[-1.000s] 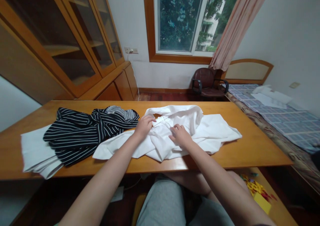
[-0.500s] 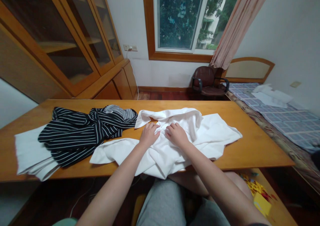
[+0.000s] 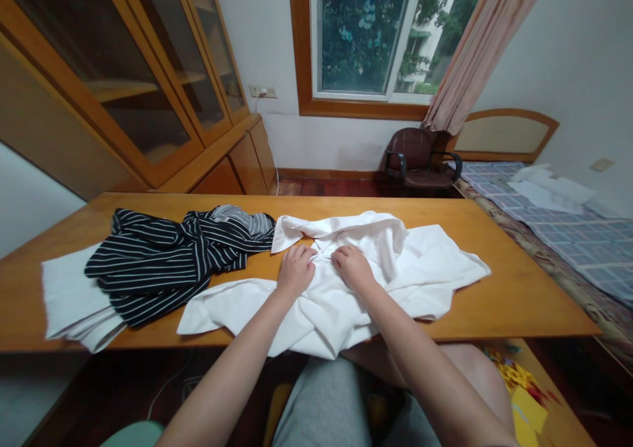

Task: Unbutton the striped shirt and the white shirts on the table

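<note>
A white shirt [image 3: 336,322] lies rumpled across the middle of the table, one sleeve stretched to the left and its body spread to the right. My left hand [image 3: 297,267] pinches the fabric near the collar area, fingers curled together. Just to its right, my right hand [image 3: 352,264] grips the same shirt with bent fingers, a short stretch of cloth between the two. What exactly lies under the fingertips is hidden. Left of the shirt is a bunched black-and-white striped garment [image 3: 153,262], partly on top of a folded white cloth [image 3: 74,289].
The wooden table [image 3: 524,295] spans the view above my lap. Beyond it stand a glass-doored cabinet [image 3: 198,130], a brown armchair [image 3: 415,157] and a bed [image 3: 558,216] on the right. Low at the right, a yellow box [image 3: 528,414] sits by yellow pieces on a lower surface.
The view has shifted slightly, so the table and clothes appear a little further right. Both hands stay on the shirt in nearly the same place.
</note>
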A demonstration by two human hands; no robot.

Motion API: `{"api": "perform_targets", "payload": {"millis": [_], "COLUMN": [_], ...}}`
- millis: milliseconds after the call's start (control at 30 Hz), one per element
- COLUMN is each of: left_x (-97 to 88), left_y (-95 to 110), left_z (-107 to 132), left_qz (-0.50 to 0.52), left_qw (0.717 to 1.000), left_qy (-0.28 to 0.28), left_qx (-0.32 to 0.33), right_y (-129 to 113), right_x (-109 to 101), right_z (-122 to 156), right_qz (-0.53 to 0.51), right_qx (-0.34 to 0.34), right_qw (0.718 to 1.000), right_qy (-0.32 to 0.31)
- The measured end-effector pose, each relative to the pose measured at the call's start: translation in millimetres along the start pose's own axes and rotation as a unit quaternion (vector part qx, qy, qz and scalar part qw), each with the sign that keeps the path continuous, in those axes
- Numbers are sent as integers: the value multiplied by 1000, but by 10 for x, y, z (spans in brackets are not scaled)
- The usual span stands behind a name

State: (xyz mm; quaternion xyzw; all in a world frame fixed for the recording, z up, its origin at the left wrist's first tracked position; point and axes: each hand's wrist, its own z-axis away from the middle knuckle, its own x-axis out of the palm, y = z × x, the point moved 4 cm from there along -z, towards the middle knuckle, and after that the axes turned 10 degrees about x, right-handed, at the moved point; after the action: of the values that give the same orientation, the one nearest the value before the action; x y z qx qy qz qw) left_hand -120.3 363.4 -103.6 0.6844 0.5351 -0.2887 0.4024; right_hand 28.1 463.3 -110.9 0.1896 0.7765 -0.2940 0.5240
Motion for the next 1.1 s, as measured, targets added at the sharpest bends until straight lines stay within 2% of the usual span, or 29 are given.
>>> {"api": "perform_targets", "payload": {"millis": [167,333,600,833,933,1100], "left_x": [-56,48,159,199,223,203], "left_y": [74,53,-17,-126,-143,-94], "left_z": [-94,-208,-269,-259,-252,-244], "left_qz": [26,68,186,272,257,177], "left_qw": [996,990,977,960,964,980], "left_qy": [37,34,34,46,51,39], "left_qx": [80,116,99,51,49,85], "right_y": [83,127,153,48,37,35], "right_x": [4,-59,-90,-94,-117,-79], "right_z": [13,-35,-152,-131,-89,35], "right_qz": [-75,-131,-152,-115,-145,-145], "right_qx": [32,17,1,20,16,-15], "right_qw": [996,990,988,992,988,989], "right_qy": [44,51,27,51,55,38]}}
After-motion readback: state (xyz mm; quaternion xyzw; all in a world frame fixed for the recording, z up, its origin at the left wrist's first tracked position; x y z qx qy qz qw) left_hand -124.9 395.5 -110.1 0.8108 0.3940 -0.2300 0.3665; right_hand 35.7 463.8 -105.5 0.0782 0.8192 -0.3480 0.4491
